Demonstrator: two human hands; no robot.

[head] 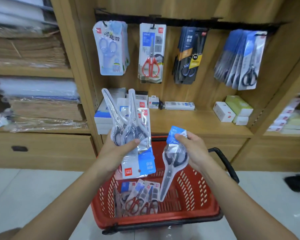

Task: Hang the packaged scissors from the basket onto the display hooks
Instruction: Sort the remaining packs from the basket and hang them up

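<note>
Left hand [117, 149] grips several scissor packs [133, 134]; right hand [193, 149] pinches one pack [171, 168] by its blue card above the basket [154, 220]; probably light, slippery, best held by that card

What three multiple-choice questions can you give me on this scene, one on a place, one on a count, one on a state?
1. Where do the unhung red-handled packs lie? A in the basket; B on the shelf; C on the floor.
2. How many pack groups hang from the rail? A two; B four; C six.
3. What is the right hand doing? A hanging open; B pinching a single pack by its blue header; C resting on the basket rim.
Key: 1 A, they lie within the red mesh walls; 2 B, four clusters hang side by side; 3 B, thumb and fingers close on the header.
</note>
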